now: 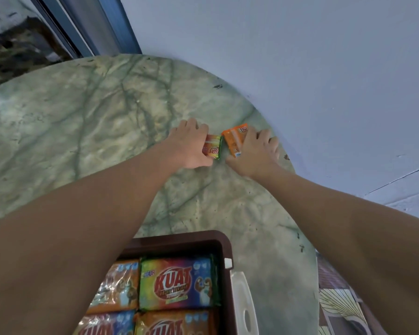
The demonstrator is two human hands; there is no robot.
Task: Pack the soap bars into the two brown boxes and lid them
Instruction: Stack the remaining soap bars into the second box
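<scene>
Both arms reach across the round green marble table [82, 112] to its far right edge. My left hand [191, 143] grips a multicoloured wrapped soap bar [213, 147]. Right beside it, my right hand [254, 153] grips an orange wrapped soap bar [235, 139]. The two bars lie close together on the table. Near me stands a brown box [218, 243], open, with several wrapped soap bars [177, 281] packed flat inside. My left forearm hides the box's left part. Only one brown box is in view.
A white clip handle [242, 303] hangs on the box's right side. A pale wall [300, 56] runs just behind the table's far right edge. A blue door frame [111, 27] stands at the back left. Patterned floor tiles [336, 303] show at the lower right.
</scene>
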